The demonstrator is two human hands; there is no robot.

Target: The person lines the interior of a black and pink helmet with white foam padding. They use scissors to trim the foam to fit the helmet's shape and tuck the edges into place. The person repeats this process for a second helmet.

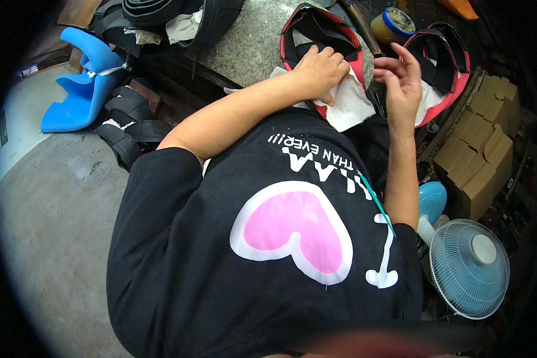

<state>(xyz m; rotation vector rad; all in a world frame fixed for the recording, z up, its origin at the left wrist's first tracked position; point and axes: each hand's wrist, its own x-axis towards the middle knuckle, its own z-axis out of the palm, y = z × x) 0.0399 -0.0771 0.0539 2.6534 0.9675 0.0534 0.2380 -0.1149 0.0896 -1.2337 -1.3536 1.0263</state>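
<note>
My left hand lies over a black shoe upper with red edging, its fingers curled down onto the near side. Below those fingers a loose white sheet hangs out of the upper toward my lap. My right hand is raised just right of it, fingers bent and apart, with nothing visible between them. Behind that hand rests a second red-edged black upper, also with white material inside. A dark stick-like handle lies between the two uppers.
A speckled stone slab lies under the work. At the far side stands a blue-rimmed jar. Black straps and a blue curved piece are on the left. Cardboard boxes and a fan stand on the right.
</note>
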